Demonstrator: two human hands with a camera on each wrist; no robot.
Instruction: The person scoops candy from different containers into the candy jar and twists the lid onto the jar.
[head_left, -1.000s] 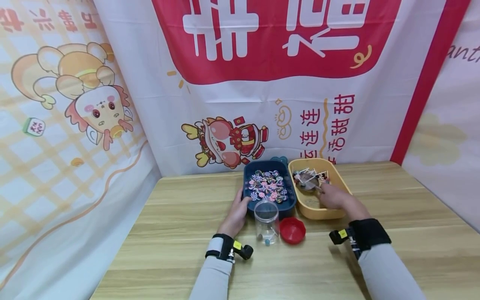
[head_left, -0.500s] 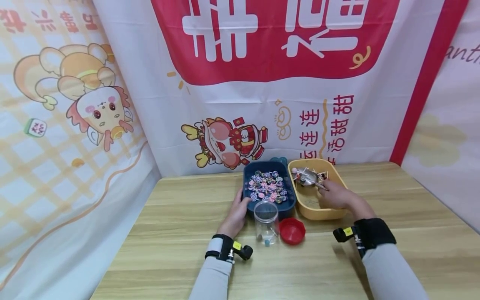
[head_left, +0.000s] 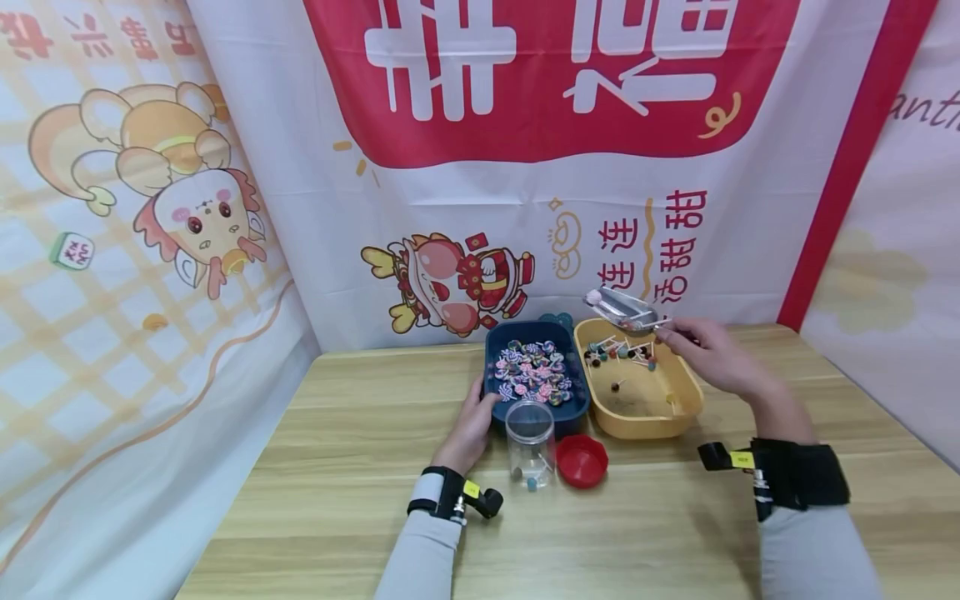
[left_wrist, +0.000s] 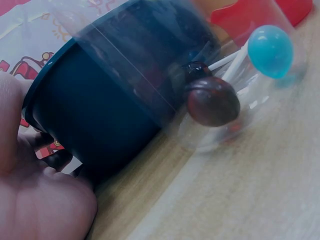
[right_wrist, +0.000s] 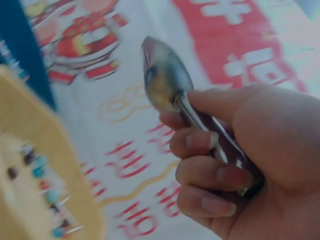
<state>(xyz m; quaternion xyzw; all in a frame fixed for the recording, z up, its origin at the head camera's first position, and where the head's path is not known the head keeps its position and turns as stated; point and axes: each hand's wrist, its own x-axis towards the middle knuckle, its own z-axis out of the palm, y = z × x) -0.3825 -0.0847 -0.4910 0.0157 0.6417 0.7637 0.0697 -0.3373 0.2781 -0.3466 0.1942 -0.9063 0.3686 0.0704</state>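
Note:
My right hand grips the handle of a metal scoop, raised above the back of the yellow bin; lollipops lie in the scoop. In the right wrist view the fingers of my right hand curl round the scoop's handle. More lollipops lie in the yellow bin. My left hand holds the left side of the dark blue bin, which contains wrapped swirl candies. A clear jar in front of it has a few lollipops at its bottom, one blue.
A red lid lies on the wooden table just right of the jar, in front of the two bins. A printed cloth hangs behind the table, and another patterned cloth hangs on the left.
My right hand has lifted the scoop up out of the yellow bin, with lollipops in it, and the forearm has moved right. My left hand has stayed at the blue bin.

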